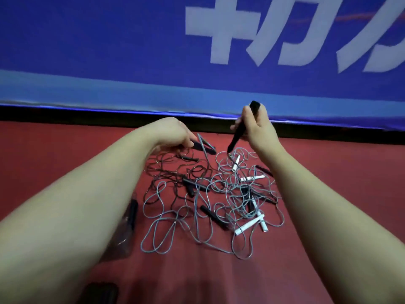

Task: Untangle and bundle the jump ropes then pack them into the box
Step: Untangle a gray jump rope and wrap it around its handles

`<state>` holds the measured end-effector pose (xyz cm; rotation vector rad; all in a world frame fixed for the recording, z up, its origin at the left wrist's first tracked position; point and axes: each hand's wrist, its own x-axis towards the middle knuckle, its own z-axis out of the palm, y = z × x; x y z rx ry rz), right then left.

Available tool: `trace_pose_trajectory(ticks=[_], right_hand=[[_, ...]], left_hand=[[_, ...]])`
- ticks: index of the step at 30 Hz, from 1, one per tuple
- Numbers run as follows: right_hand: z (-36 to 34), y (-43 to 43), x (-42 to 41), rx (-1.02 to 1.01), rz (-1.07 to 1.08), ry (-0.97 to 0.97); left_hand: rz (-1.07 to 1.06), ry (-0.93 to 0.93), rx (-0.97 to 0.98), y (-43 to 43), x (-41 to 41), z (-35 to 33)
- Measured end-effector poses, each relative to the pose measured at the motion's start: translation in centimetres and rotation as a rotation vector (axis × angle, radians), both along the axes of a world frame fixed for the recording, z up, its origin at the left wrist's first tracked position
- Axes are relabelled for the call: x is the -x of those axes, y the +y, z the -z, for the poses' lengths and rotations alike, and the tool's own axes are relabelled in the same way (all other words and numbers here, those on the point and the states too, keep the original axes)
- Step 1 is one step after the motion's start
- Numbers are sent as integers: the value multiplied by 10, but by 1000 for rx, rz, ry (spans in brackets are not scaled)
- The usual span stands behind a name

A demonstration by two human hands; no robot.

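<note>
While right hand grips a black handle at centre frame, left hand sits at another (grip unclear). Jump ropes look light, limp, snag-prone; best taken by rigid handles.

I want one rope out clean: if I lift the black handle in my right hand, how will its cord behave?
Likely floppy: the grey cord hangs limp from the black handle in the right hand. Probably snags: its loops cross others in the pile.
</note>
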<state>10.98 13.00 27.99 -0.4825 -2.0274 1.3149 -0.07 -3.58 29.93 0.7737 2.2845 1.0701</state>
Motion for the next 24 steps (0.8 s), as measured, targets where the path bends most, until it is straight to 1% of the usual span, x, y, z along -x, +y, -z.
trace_pose_trajectory(ticks=[3,4,6,8,9,11,12,15,20,22,24], right_hand=[[-26,-14,-20,-257,-61,-63],[-30,-19,-24,-306,-78,-95],[-33,-28,-32,-300,-129,-167],[-36,-35,-40,-270,-132,-220],[-38,-37,-45,-249,-92,-208],[-45,-44,-56,-127,-27,-127],[-49,-47,-62,-103,2,-106],[-58,-50,-75,-225,43,-54],[-64,-50,-86,-151,-92,-58],[-64,-52,-92,-62,-127,17],[-63,-51,-96,57,-106,104]], left_hand=[[-77,66,-190,2,-23,-28],[-112,85,-272,3,-29,-34],[-175,67,-435,4,-43,-39],[-178,34,-552,1,-57,-41],[-171,26,-595,-2,-63,-41],[-175,-7,-684,-8,-73,-40],[-183,-22,-711,-12,-76,-40],[-205,-50,-708,-18,-83,-44],[-146,-60,-698,-10,-98,-59],[-106,-77,-696,-3,-107,-64],[-100,-84,-694,5,-114,-69]])
